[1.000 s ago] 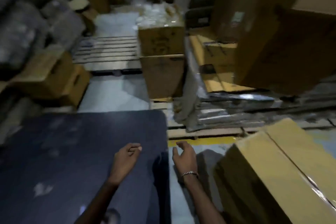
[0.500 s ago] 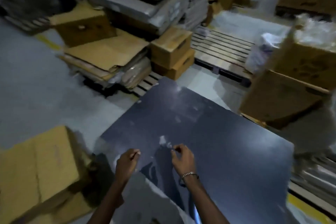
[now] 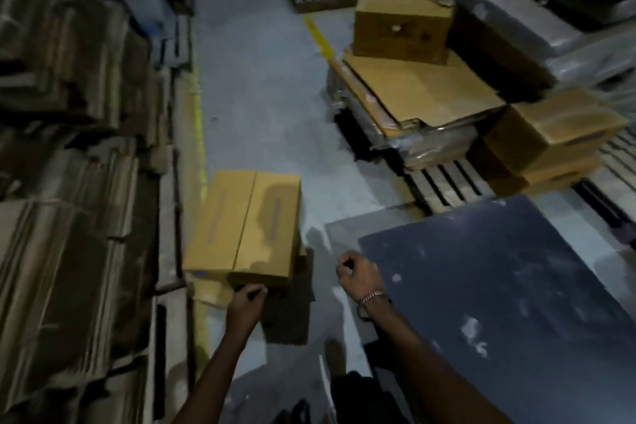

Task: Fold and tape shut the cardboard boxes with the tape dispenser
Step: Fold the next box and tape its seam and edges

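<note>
Here no print reads on the cardboard box (image 3: 244,224); left hand (image 3: 246,301) touches its edge, grip unclear, right hand (image 3: 358,274) curled empty.

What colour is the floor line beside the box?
Yellow: the floor line, seen in the head view, runs left of the box.

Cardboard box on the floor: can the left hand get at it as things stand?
Probably yes: the left hand is already at the cardboard box's near bottom edge, nothing between them.
</note>
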`<state>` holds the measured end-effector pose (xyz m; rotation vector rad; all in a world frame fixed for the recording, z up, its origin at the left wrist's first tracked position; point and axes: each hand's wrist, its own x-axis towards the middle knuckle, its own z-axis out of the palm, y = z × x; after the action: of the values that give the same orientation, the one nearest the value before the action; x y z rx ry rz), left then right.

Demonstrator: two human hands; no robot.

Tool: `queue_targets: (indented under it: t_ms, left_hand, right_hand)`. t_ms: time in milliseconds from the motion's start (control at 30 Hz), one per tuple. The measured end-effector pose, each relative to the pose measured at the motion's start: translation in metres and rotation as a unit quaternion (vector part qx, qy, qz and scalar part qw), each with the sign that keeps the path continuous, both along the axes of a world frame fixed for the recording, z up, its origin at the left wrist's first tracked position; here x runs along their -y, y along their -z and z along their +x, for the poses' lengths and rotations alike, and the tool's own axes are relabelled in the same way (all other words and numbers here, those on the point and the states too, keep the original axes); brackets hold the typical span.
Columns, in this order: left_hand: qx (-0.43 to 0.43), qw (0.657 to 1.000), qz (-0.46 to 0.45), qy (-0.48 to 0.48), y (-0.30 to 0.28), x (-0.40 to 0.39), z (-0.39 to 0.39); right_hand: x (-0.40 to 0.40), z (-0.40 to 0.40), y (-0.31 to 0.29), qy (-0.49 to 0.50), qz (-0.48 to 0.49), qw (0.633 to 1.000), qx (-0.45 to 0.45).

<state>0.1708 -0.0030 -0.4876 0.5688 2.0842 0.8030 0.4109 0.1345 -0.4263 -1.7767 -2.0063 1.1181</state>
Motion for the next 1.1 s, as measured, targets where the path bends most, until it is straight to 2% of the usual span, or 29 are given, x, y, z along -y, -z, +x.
queue_targets:
  t_ms: [133, 267, 433, 533, 733, 800, 900, 933, 1000, 1100]
  left_hand:
    - [0.019, 0.992, -0.027, -0.121, 0.055, 0.003, -0.074]
    - [0.038, 0.977, -0.045, -0.203, 0.04, -0.021, -0.117]
    - [0.133, 0.946, -0.095, -0.28, 0.107, -0.042, -0.169]
    - [0.184, 0.92, -0.131, -0.321, 0.134, -0.059, -0.182]
    - [0.219, 0.901, -0.171, -0.333, 0.202, -0.103, -0.208]
    - [0.266, 0.875, -0.159, -0.373, 0.224, -0.118, -0.211]
    - [0.35, 0.803, -0.132, -0.464, 0.243, -0.138, -0.211]
    - [0.361, 0.791, -0.119, -0.48, 0.245, -0.143, -0.21]
    - [0.37, 0.775, -0.112, -0.5, 0.246, -0.147, -0.211]
    - [0.335, 0.787, -0.131, -0.501, 0.24, -0.139, -0.22]
  right_hand:
    - [-0.051, -0.067, 0.006, -0.104, -0.015, 0.994, 0.043]
    - [-0.116, -0.14, 0.017, -0.18, -0.004, 0.98, 0.085]
    - [-0.207, -0.234, 0.071, -0.283, -0.03, 0.946, 0.158]
    - [-0.267, -0.286, 0.109, -0.275, -0.071, 0.941, 0.183]
    - [-0.386, -0.374, 0.205, -0.261, -0.079, 0.933, 0.235]
    - [-0.409, -0.4, 0.233, -0.254, -0.07, 0.932, 0.249]
    - [-0.425, -0.427, 0.262, -0.254, -0.103, 0.935, 0.224]
    - [-0.426, -0.43, 0.269, -0.243, -0.134, 0.937, 0.21]
    - [-0.42, -0.43, 0.277, -0.237, -0.189, 0.93, 0.206]
    - [-0.408, -0.422, 0.267, -0.236, -0.207, 0.927, 0.205]
